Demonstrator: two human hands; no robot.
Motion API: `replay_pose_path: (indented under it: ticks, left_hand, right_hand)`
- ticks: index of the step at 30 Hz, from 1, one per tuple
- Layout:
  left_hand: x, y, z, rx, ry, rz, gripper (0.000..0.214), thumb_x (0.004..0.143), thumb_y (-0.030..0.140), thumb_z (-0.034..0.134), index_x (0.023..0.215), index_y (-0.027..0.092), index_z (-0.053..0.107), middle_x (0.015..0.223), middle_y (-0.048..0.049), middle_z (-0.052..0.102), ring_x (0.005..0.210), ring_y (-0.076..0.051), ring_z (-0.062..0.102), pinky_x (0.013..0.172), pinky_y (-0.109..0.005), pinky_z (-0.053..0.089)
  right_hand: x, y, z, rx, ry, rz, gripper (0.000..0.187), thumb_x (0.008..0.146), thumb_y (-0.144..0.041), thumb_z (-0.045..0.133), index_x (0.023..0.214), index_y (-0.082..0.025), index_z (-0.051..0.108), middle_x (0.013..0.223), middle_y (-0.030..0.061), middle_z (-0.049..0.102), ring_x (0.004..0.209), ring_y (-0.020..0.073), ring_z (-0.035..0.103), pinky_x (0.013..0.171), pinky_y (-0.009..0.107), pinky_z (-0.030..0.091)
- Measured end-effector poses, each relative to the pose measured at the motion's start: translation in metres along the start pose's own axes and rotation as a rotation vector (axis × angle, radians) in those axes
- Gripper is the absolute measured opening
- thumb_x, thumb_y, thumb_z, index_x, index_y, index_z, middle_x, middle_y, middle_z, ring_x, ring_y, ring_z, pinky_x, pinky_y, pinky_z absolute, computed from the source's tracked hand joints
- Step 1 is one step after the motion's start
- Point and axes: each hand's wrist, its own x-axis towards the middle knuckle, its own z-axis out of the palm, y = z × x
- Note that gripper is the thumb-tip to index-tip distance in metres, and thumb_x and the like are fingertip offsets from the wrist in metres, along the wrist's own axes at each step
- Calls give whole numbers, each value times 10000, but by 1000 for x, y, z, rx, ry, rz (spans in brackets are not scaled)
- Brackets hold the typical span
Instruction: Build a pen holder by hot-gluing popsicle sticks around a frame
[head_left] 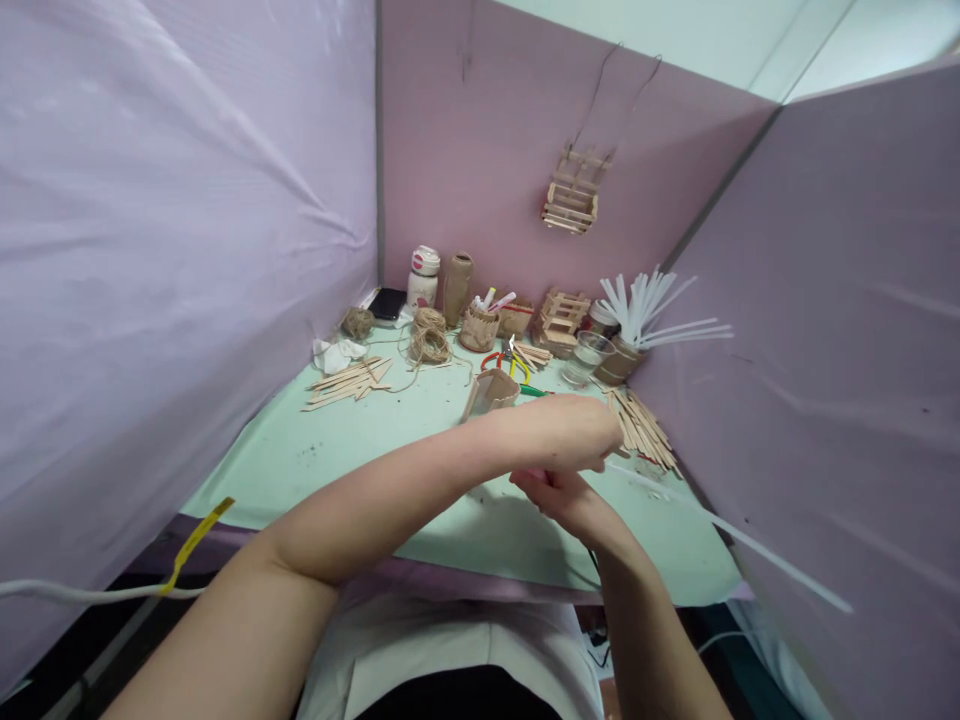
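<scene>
My left hand [589, 435] reaches across to the right, over my other hand, with its fingers closed. A long white glue stick [776, 565] runs out from it toward the lower right. Below it, my right hand [562, 497] is wrapped around what looks like a glue gun. The hands hide most of that tool; a small reddish part and a black cord [594, 562] by the wrist show. Just beyond my left forearm stands a small holder made of craft sticks [491, 392], its lower part covered by the arm.
Loose craft sticks lie left [349, 383] and right [641, 430]. Behind are pliers [514, 362], twine [430, 340], a clear cup [587, 357], a pot of glue sticks [621, 362] and a white bottle [422, 280]. A small stick rack [571, 205] hangs on the back wall.
</scene>
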Motion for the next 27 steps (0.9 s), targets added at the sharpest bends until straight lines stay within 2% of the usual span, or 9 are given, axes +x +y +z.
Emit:
replay_pose_path:
  ticks: [3, 9, 15, 17, 19, 22, 24, 27]
  left_hand:
    - [6, -4, -2, 78, -24, 10, 227, 763, 197, 617, 550, 123, 644, 550, -78, 607, 477, -128, 468, 504, -283, 288]
    - [-3, -18, -3, -1, 172, 43, 220, 828, 223, 543, 649, 145, 645, 649, -67, 634, 572, -148, 513, 528, -267, 308]
    - [-3, -25, 9, -97, 208, 55, 194, 801, 189, 579, 612, 159, 608, 622, -30, 595, 589, -135, 511, 540, -260, 302]
    - [-7, -24, 3, -199, 231, 45, 186, 800, 191, 598, 617, 160, 612, 647, -28, 610, 627, -137, 524, 570, -256, 323]
    - [-17, -24, -8, -365, 304, 27, 185, 834, 225, 577, 671, 162, 640, 676, -26, 619, 657, -135, 531, 603, -252, 345]
    - [-43, -34, -21, -734, 519, -31, 356, 952, 338, 364, 929, 177, 680, 730, -30, 621, 657, -120, 520, 607, -241, 364]
    - [-62, -49, -19, -938, 617, -73, 420, 952, 415, 345, 985, 159, 676, 722, -37, 614, 567, -105, 451, 530, -238, 335]
    - [-85, -77, 6, -1168, 797, -185, 410, 906, 482, 442, 1029, 146, 643, 646, -17, 576, 517, -97, 397, 447, -221, 282]
  right_hand:
    - [3, 0, -4, 5, -21, 12, 306, 772, -488, 547, 698, -192, 521, 568, -31, 448, 550, 119, 378, 499, 255, 275]
    - [5, 1, -13, 16, -31, 67, 388, 780, -547, 529, 667, -177, 503, 569, -34, 409, 544, 104, 352, 490, 247, 236]
    - [4, -6, -14, -5, -28, 35, 380, 771, -534, 545, 623, -189, 478, 555, -36, 378, 540, 103, 319, 478, 245, 231]
    - [4, -8, -15, -6, -31, 31, 379, 780, -529, 533, 617, -192, 475, 556, -34, 383, 539, 108, 338, 478, 245, 250]
    - [4, -9, -18, 7, -39, 16, 377, 792, -518, 519, 606, -193, 475, 555, -31, 395, 542, 114, 369, 486, 244, 280]
    - [2, -9, -24, 62, -51, 2, 372, 797, -521, 524, 624, -192, 523, 548, -26, 433, 545, 120, 400, 498, 241, 316]
    - [-1, -10, -26, 106, -67, 30, 372, 788, -536, 544, 663, -186, 561, 557, -22, 459, 543, 118, 408, 495, 236, 324]
    - [-3, -10, -26, 148, -94, 71, 384, 781, -544, 565, 691, -171, 577, 571, -26, 467, 532, 106, 397, 485, 233, 313]
